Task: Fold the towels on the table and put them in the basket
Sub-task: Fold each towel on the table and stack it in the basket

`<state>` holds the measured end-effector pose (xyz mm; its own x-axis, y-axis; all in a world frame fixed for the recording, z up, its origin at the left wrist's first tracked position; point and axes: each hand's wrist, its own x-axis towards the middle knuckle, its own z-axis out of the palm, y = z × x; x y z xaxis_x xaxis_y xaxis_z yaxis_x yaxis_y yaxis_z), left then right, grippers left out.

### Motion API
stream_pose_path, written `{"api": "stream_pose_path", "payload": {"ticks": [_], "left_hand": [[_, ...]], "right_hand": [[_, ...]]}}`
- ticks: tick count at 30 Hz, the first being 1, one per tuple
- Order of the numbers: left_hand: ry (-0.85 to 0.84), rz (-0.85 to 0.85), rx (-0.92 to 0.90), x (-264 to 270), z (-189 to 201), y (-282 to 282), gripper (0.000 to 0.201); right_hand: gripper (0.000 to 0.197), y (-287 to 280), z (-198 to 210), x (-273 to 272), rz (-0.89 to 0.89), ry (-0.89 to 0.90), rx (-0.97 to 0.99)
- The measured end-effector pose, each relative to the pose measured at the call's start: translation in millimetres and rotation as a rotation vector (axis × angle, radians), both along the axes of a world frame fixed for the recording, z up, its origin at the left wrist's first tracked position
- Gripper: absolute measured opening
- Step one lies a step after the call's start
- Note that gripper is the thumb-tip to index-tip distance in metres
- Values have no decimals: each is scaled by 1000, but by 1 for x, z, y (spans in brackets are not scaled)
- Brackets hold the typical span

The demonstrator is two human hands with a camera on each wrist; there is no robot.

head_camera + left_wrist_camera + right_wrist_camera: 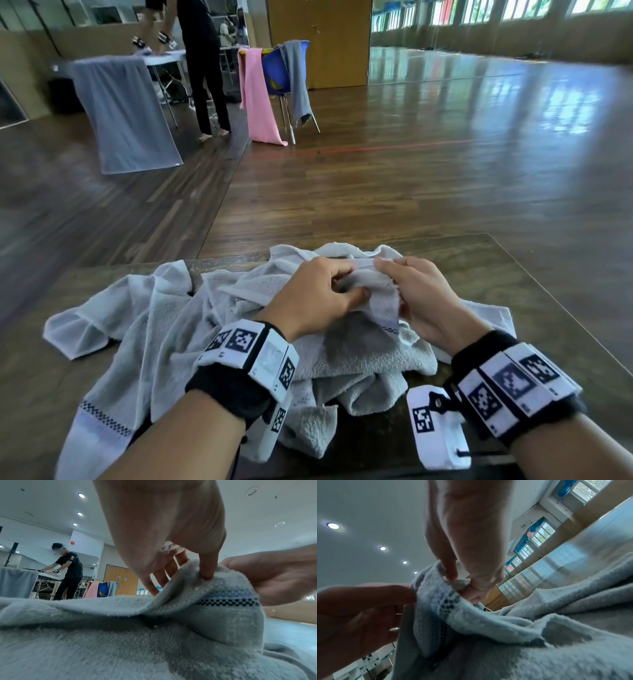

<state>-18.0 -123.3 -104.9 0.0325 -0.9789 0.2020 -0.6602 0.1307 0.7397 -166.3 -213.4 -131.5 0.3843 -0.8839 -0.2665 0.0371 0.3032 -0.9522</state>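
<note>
Your two banded wrists reach over a heap of pale grey towels [164, 329] on a dark table [534, 294].

Your left hand [318, 296] and right hand [419, 298] meet at the top of the heap, close together, each pinching the same raised edge of one towel between thumb and curled fingers [206, 568]. That edge carries a dark checkered band [228, 601], which hangs between your hands. The rest of the cloth lies crumpled and unfolded across the table. Far behind, another person [202, 65] stands at a table draped with a grey cloth.
</note>
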Motion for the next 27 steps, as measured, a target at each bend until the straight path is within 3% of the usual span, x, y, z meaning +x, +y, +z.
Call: {"api": "stream_pose_path", "payload": {"ticks": [4, 7, 11, 17, 20, 27], "left_hand": [[-6, 18, -21, -3, 2, 2, 31], [21, 38, -70, -7, 8, 5, 27], [86, 73, -155, -15, 12, 3, 36], [50, 66, -188, -24, 11, -1, 9], [53, 90, -221, -26, 10, -4, 8], [114, 150, -268, -34, 8, -13, 5]], "right_hand": [[4, -1, 6, -1, -77, 118, -243], [8, -4, 9, -8, -149, 64, -294], [12, -7, 10, -25, -213, -82, -324], [15, 5, 11, -34, -12, 17, -488], [19, 11, 13, -36, 60, 26, -540], [14, 12, 16, -45, 80, -75, -463]]}}
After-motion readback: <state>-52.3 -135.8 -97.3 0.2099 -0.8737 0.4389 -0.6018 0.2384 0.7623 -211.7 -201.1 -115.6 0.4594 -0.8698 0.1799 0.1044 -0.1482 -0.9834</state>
